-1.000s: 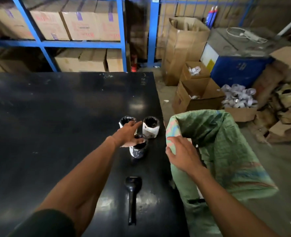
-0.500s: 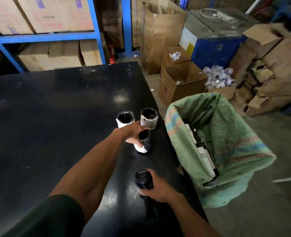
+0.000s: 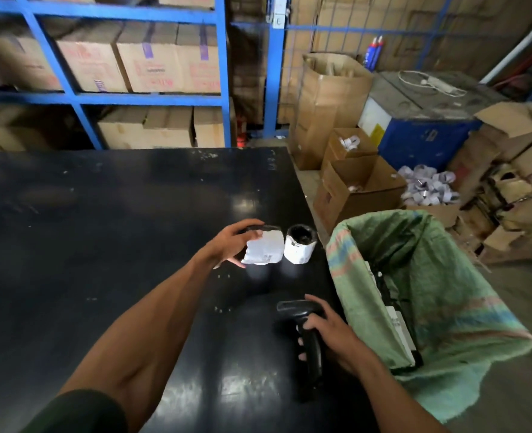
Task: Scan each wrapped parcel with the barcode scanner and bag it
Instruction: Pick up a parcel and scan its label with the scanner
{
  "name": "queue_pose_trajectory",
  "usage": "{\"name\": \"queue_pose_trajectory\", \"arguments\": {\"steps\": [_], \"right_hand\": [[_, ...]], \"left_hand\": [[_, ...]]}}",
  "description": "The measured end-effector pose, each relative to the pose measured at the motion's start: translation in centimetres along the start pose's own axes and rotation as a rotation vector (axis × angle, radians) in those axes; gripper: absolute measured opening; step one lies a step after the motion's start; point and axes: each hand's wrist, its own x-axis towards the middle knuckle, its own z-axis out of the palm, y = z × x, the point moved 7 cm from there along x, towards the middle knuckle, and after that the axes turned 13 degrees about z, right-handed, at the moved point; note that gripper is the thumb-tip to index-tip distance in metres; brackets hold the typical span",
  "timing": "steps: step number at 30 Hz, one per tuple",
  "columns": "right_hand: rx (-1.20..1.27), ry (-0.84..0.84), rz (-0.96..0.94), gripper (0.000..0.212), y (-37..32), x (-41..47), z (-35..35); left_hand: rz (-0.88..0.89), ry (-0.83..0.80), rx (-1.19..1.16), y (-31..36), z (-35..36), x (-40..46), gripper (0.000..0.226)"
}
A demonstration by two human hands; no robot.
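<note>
My left hand (image 3: 228,242) grips a small cylindrical parcel (image 3: 264,249) wrapped in black plastic, tilted so its white label faces me, just above the black table (image 3: 102,229). A second wrapped parcel (image 3: 300,246) stands upright right beside it, near the table's right edge. My right hand (image 3: 332,335) is closed around the handle of the black barcode scanner (image 3: 302,314), whose head points towards the parcels. The open green woven sack (image 3: 439,276) hangs at the table's right side with labelled parcels (image 3: 399,332) inside.
Open cardboard boxes (image 3: 358,189) and a heap of label rolls (image 3: 427,189) sit on the floor beyond the sack. A blue machine (image 3: 424,142) stands behind them. Blue shelving (image 3: 133,98) with cartons runs along the far side of the table.
My left hand has picked one parcel up from the table and turned its label towards me. My right hand went from the sack's rim to the scanner and lifted it.
</note>
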Motion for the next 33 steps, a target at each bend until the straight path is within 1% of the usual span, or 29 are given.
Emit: {"name": "queue_pose_trajectory", "arguments": {"steps": [1, 3, 7, 10, 11, 14, 15, 16, 20, 24, 26, 29, 31, 33], "right_hand": [[0.05, -0.016, -0.007, 0.055, -0.7, -0.4, 0.0], [0.082, 0.012, -0.068, 0.056, -2.3, -1.2, -0.4], [0.071, 0.12, -0.227, 0.059, -5.7, -3.2, -0.8], [0.072, 0.14, -0.315, 0.059, -7.8, -4.6, -0.7], [0.072, 0.136, -0.331, 0.062, -8.3, -4.9, -0.8], [0.04, 0.137, -0.349, 0.063, -9.2, -5.6, -1.2], [0.027, 0.141, -0.357, 0.062, -9.5, -5.8, -1.4], [0.018, 0.146, -0.367, 0.061, -9.6, -6.1, -1.4], [-0.005, 0.167, -0.387, 0.064, -10.0, -6.9, -1.4], [-0.056, 0.17, -0.432, 0.056, -10.2, -7.6, -1.3], [-0.105, 0.166, -0.463, 0.053, -10.3, -8.1, -1.2], [-0.238, 0.168, -0.526, 0.055, -10.4, -8.8, -1.0], [-0.329, 0.176, -0.563, 0.052, -10.6, -9.4, -1.0], [-0.408, 0.19, -0.615, 0.048, -11.0, -9.9, -0.8]], "left_hand": [[-0.021, 0.015, -0.033, -0.2, -0.2, -0.4, 0.027], [-0.055, 0.018, -0.097, -0.5, -0.3, -1.2, 0.026], [-0.09, -0.023, -0.169, -0.7, 0.2, -2.3, 0.025], [-0.074, -0.033, -0.199, 0.0, 0.5, -2.9, 0.027], [-0.062, -0.041, -0.217, 0.2, 0.6, -2.9, 0.036], [-0.007, -0.082, -0.221, 0.7, 1.3, -2.9, 0.076], [0.014, -0.089, -0.194, 0.8, 1.5, -2.9, 0.084], [0.029, -0.089, -0.158, 1.0, 1.7, -3.0, 0.087], [0.07, -0.036, 0.015, 1.2, 1.7, -3.3, 0.076], [0.086, -0.083, 0.154, 1.3, 1.6, -3.4, 0.068], [0.063, -0.105, 0.161, 1.3, 1.5, -3.7, 0.068], [0.035, -0.194, 0.124, 1.8, 1.6, -4.0, 0.064], [0.012, -0.272, 0.128, 2.3, 1.7, -4.4, 0.06], [-0.006, -0.344, 0.168, 2.7, 1.9, -4.8, 0.07]]}}
